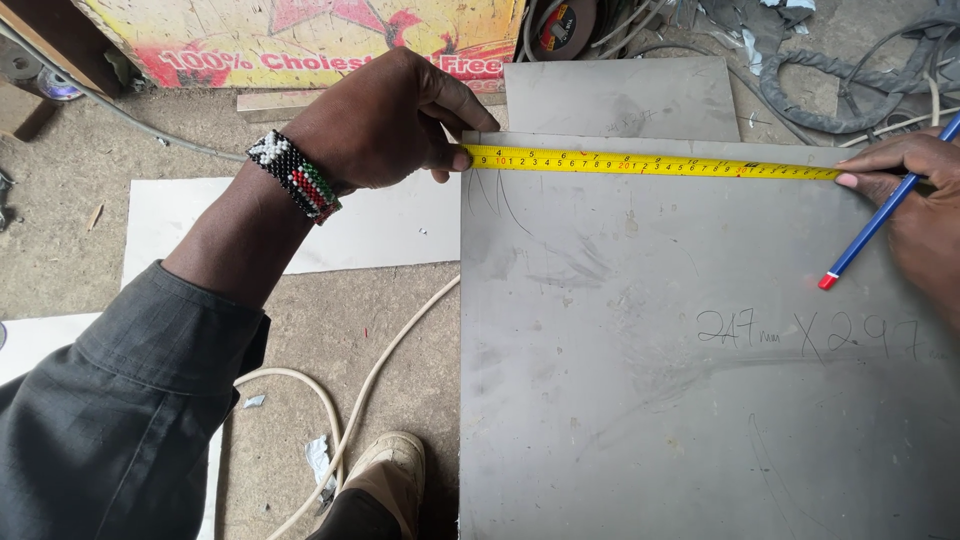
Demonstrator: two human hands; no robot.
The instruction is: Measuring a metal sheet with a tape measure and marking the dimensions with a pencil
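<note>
A grey metal sheet (640,400) lies flat on the floor, with handwriting on its right part. A yellow tape measure (650,163) stretches across the sheet near its far edge. My left hand (385,120), with a beaded wristband, pinches the tape's end at the sheet's left edge. My right hand (915,195) presses the tape down at the right and holds a blue pen with a red tip (880,220) that slants down over the sheet.
A second grey sheet (620,98) lies just beyond the first. White boards (370,230) lie to the left on the concrete floor. A white cable (370,380) runs past my shoe (395,470). Hoses and cables (830,90) pile up at the back right; a painted board (300,40) stands at the back.
</note>
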